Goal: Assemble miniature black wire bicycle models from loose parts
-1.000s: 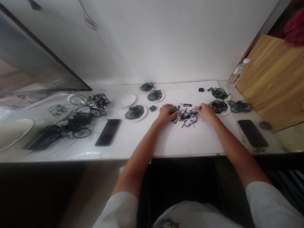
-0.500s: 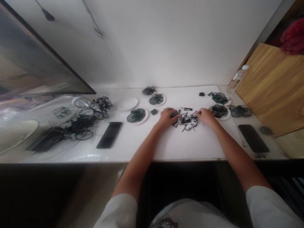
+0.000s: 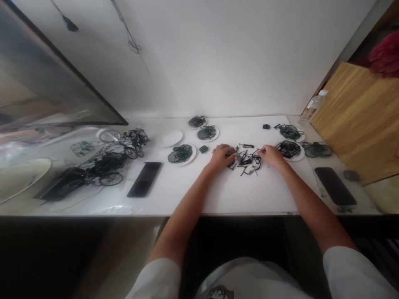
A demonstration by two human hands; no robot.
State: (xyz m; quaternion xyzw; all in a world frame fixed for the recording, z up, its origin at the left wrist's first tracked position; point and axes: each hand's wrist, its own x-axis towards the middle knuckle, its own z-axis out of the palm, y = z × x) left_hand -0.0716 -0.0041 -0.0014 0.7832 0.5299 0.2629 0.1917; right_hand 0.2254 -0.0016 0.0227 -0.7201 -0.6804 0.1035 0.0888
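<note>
Small black model-bicycle parts (image 3: pixel 248 162) lie scattered on the white sheet (image 3: pixel 237 195), between my two hands. My left hand (image 3: pixel 222 158) is at their left edge, its fingers curled over a dark wheel-like part (image 3: pixel 231 153) that they partly cover. On the other side, my right hand (image 3: pixel 270 154) has thumb and forefinger pinched together at the right end of the parts. What the pinch holds is too small to make out. A short black bar-shaped part (image 3: pixel 248 146) lies just behind the group.
White plates with dark green or black bicycle parts stand behind, such as a left plate (image 3: pixel 193 156) and a right plate (image 3: pixel 301 154). A pile of miniature bicycles (image 3: pixel 107 164) lies left, near a black phone (image 3: pixel 144 179). Another dark phone (image 3: pixel 335 185) and a bottle (image 3: pixel 313 108) are right.
The whole view has shifted slightly, so everything sits a little lower and further right. Both hands stay at the same parts, with barely any visible movement.
</note>
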